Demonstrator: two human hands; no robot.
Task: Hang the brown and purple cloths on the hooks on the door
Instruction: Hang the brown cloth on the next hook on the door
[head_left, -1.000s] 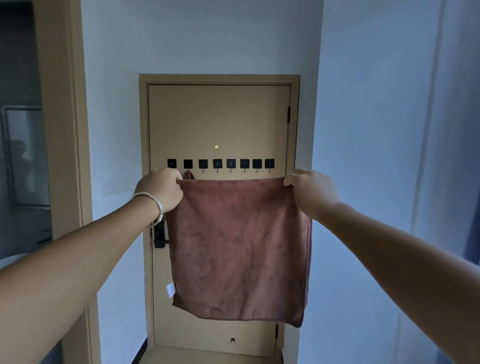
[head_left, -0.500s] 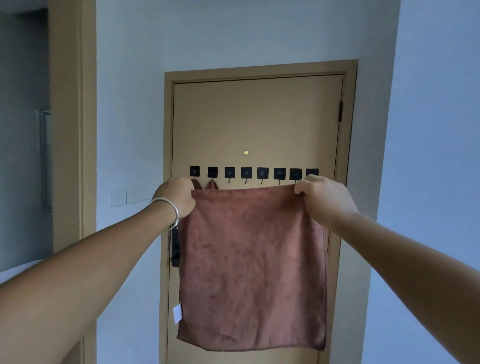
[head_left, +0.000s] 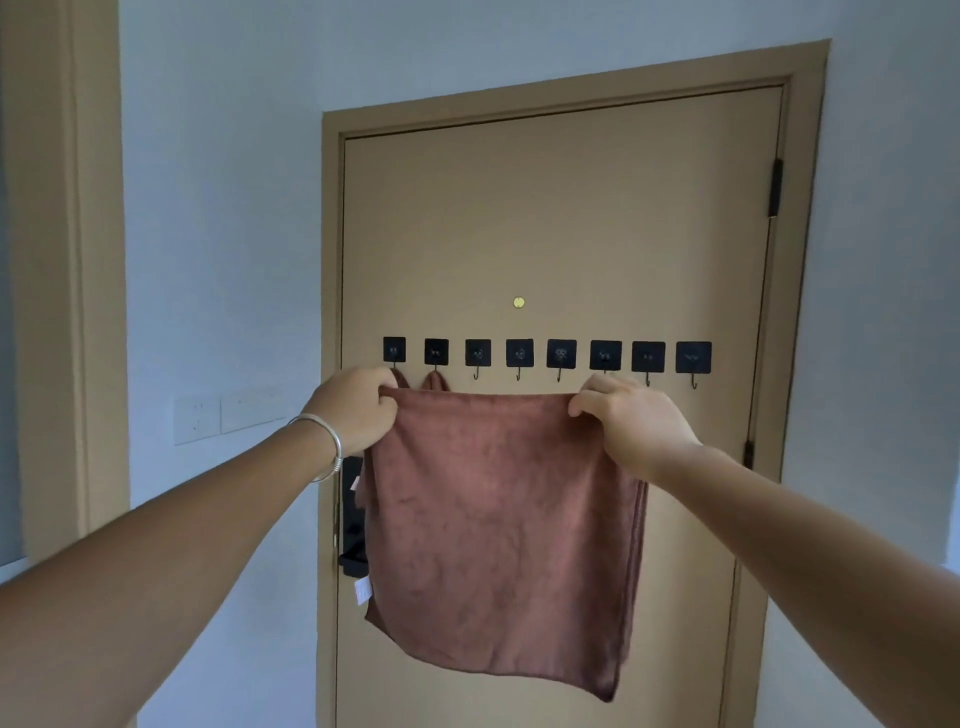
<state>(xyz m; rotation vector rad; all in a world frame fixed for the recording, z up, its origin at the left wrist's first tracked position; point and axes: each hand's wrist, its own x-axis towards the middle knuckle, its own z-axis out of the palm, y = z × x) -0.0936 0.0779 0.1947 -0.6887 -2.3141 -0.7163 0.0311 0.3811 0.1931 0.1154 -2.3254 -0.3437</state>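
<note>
- Currently held spread below the row of hooks (head_left: 540, 356) on the door (head_left: 561, 218): brown cloth (head_left: 498, 519), top edge taut and level, body hanging free in front of the door.
- Left hand (head_left: 358, 408): fingers curled tight over the upper left corner of the cloth, just under the two leftmost hooks.
- Right hand (head_left: 628, 421): thumb and fingers pinching the upper right corner, just below the sixth and seventh hooks.
- Two small brown loops or folds (head_left: 434, 380) visible at the first and second hooks; uncertain whether part of this cloth or of another piece behind it.
- Purple cloth: not in view.
- Risk, missed hook: small thin hook tips, thick folded edge; likely to slide off if only draped rather than pierced or looped.
- Risk, one-sided drop: release of one corner before the other is secured; whole weight swinging onto a single hook.
- Risk, hook detachment: pads apparently adhesive; downward tug while seating the cloth likely to peel one away.
- Risk, snagging: door handle (head_left: 353, 519) partly hidden behind the left edge of the cloth; possible catch on the fabric.
</note>
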